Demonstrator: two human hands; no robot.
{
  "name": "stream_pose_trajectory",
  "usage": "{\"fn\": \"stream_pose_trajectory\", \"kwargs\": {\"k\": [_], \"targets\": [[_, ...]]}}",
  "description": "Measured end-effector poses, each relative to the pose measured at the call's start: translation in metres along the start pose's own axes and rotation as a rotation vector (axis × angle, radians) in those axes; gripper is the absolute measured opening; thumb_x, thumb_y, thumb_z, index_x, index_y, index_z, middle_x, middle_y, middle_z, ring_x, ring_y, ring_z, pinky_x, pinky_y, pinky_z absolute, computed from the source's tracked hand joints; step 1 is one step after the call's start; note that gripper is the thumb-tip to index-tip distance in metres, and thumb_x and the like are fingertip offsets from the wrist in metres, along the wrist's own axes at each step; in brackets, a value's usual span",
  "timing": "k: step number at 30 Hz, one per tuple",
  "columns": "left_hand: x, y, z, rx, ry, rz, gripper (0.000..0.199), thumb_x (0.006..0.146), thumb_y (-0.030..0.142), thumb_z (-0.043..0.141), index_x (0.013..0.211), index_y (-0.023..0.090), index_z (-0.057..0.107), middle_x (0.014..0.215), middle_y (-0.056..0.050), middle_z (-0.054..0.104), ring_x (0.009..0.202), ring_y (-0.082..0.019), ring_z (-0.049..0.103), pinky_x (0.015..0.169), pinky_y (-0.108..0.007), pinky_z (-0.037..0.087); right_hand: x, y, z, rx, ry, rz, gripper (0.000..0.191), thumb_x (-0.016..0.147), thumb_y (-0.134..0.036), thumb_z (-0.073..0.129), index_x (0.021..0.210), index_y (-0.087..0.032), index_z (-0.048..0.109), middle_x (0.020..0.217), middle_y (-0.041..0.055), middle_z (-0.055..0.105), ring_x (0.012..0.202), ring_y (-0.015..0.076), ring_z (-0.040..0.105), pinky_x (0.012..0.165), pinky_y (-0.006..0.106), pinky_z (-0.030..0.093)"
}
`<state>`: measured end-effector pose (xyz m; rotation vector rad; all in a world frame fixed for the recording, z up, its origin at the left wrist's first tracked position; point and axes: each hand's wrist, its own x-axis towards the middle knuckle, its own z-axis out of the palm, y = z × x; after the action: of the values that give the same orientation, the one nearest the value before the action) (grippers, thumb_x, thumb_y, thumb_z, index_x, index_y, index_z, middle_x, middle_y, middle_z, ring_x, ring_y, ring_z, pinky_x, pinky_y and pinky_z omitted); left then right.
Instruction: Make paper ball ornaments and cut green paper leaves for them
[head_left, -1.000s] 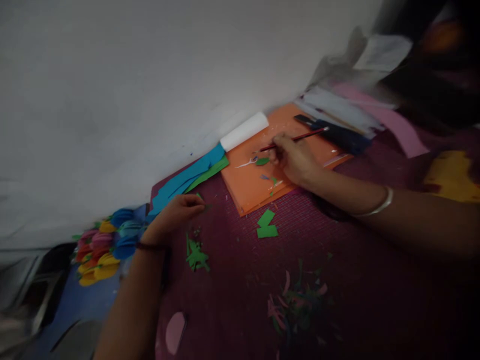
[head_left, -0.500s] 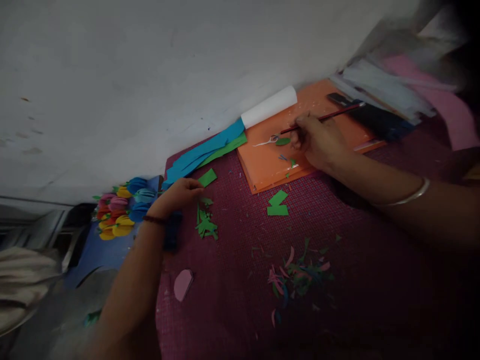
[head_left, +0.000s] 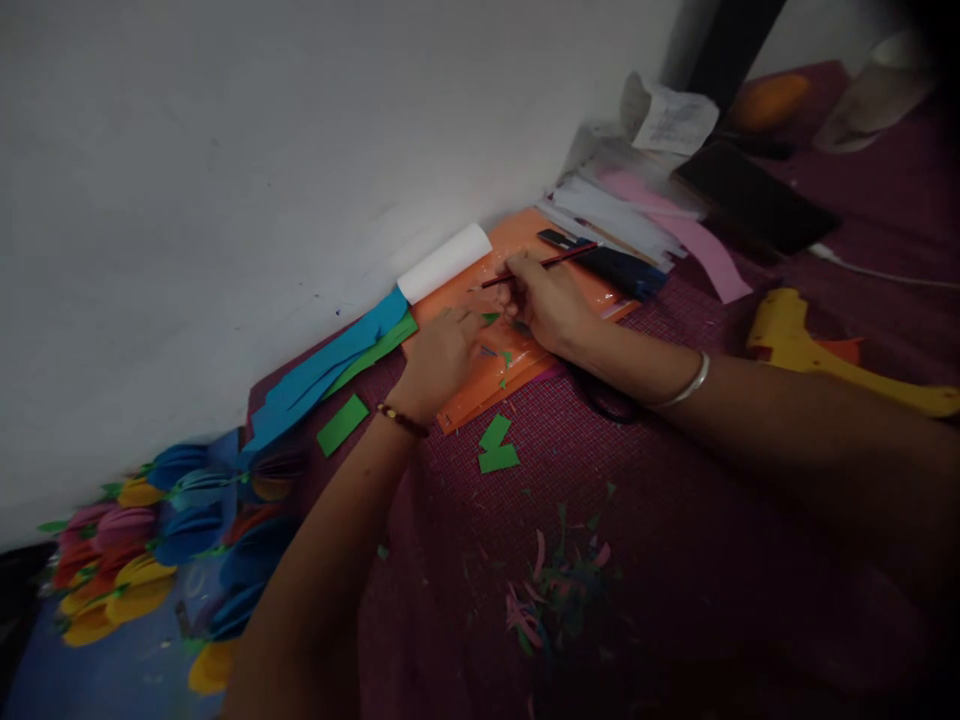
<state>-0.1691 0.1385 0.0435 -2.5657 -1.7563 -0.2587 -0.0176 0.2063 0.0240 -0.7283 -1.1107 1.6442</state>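
Note:
My right hand (head_left: 551, 305) is closed around a thin dark red pencil (head_left: 574, 256), its shaft slanting up to the right over an orange folder (head_left: 480, 395). My left hand (head_left: 442, 355) reaches onto the folder's left part, fingers stretched toward the right hand and partly blurred. Between the two hands a small green paper leaf (head_left: 490, 317) shows in part. Small green scraps (head_left: 506, 360) lie just below it on the folder. Two green paper rectangles (head_left: 498, 458) rest on the table in front of the folder, and another green rectangle (head_left: 343, 426) lies left of my left wrist.
Blue paper strips (head_left: 322, 365) and a white roll (head_left: 446, 262) lie along the wall. Colourful paper ornaments (head_left: 139, 585) fill the left side. Paper trimmings (head_left: 555, 590) are scattered in front. A yellow glue gun (head_left: 784, 335) and a black flat object (head_left: 757, 200) are at right.
My left hand has moved from the green rectangle and scraps at the left onto the orange folder beside my right hand. The view has turned right, bringing the glue gun in. The pencil stays held.

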Motion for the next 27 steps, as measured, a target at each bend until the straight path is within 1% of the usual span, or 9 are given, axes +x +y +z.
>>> {"fn": "stream_pose_trajectory", "kwargs": {"k": [2,6,9,11,14,17,20,23,27], "targets": [[0.01,0.001,0.007,0.071,-0.019,0.04,0.029,0.087,0.01,0.044,0.108,0.015,0.064,0.104,-0.011,0.066,0.101,-0.023,0.058,0.088,-0.038,0.046,0.0,-0.002,0.001,-0.021,0.015,0.019,0.02,0.085,-0.04,0.052,0.079,-0.021,0.05,0.063,-0.002,0.051,0.051,0.0101,0.046,0.05,0.026,0.036],[0.031,-0.003,0.023,0.099,0.018,0.025,0.023,0.088,0.01,0.043,0.09,0.013,0.066,0.095,-0.012,0.067,0.091,-0.022,0.06,0.08,-0.034,0.047,0.001,-0.004,0.001,0.017,0.019,0.039,0.023,0.081,-0.043,0.058,0.077,-0.021,0.051,0.06,-0.0031,0.052,0.051,0.0095,0.044,0.05,0.026,0.035],[0.044,-0.008,0.031,0.103,0.053,-0.025,0.021,0.087,0.011,0.044,0.082,0.011,0.065,0.089,-0.011,0.066,0.085,-0.022,0.061,0.075,-0.033,0.047,0.001,-0.005,0.001,0.057,0.009,0.056,0.019,0.081,-0.037,0.06,0.076,-0.021,0.052,0.057,-0.0037,0.053,0.05,0.0082,0.044,0.049,0.025,0.034],[0.045,-0.011,0.029,0.079,0.065,-0.075,0.02,0.087,0.011,0.046,0.079,0.012,0.064,0.083,-0.01,0.066,0.081,-0.021,0.061,0.074,-0.032,0.047,0.001,-0.005,0.001,0.065,0.025,0.051,0.014,0.084,-0.031,0.055,0.075,-0.021,0.052,0.056,-0.0035,0.054,0.048,0.0078,0.044,0.047,0.024,0.033],[0.022,-0.011,0.016,0.002,0.151,-0.109,0.014,0.084,0.012,0.052,0.075,0.015,0.063,0.078,-0.006,0.066,0.078,-0.02,0.061,0.074,-0.033,0.047,-0.001,-0.006,0.004,0.08,0.035,0.012,0.016,0.088,-0.026,0.049,0.074,-0.02,0.053,0.056,-0.0033,0.054,0.047,0.0078,0.045,0.045,0.022,0.033],[-0.026,-0.007,0.002,-0.085,0.353,0.009,0.007,0.082,0.014,0.06,0.078,0.019,0.063,0.09,-0.004,0.067,0.088,-0.018,0.06,0.083,-0.034,0.047,-0.009,-0.007,0.011,0.066,-0.029,0.008,0.017,0.089,-0.025,0.05,0.074,-0.018,0.053,0.056,-0.0034,0.054,0.046,0.0078,0.046,0.043,0.021,0.033],[-0.073,-0.001,0.0,-0.049,0.455,0.051,0.006,0.083,0.018,0.063,0.082,0.021,0.068,0.095,-0.005,0.064,0.087,-0.018,0.056,0.077,-0.033,0.046,-0.022,-0.005,0.021,-0.026,-0.147,0.091,0.019,0.089,-0.02,0.049,0.071,-0.018,0.052,0.053,-0.0032,0.055,0.042,0.0077,0.045,0.041,0.021,0.033],[-0.098,0.001,0.007,0.004,0.447,0.055,0.009,0.085,0.017,0.06,0.085,0.021,0.068,0.09,-0.005,0.064,0.083,-0.017,0.054,0.074,-0.032,0.045,-0.034,0.003,0.027,-0.154,-0.267,0.167,0.018,0.088,-0.016,0.05,0.07,-0.018,0.051,0.053,-0.0029,0.056,0.041,0.0075,0.046,0.041,0.021,0.034],[-0.101,0.002,0.017,0.075,0.305,0.063,0.014,0.09,0.018,0.054,0.091,0.019,0.068,0.091,-0.005,0.067,0.085,-0.018,0.055,0.077,-0.033,0.045,-0.039,0.014,0.024,-0.397,-0.377,0.115,0.018,0.085,-0.02,0.053,0.067,-0.018,0.052,0.057,-0.0019,0.059,0.046,0.0074,0.047,0.044,0.021,0.035]]}}
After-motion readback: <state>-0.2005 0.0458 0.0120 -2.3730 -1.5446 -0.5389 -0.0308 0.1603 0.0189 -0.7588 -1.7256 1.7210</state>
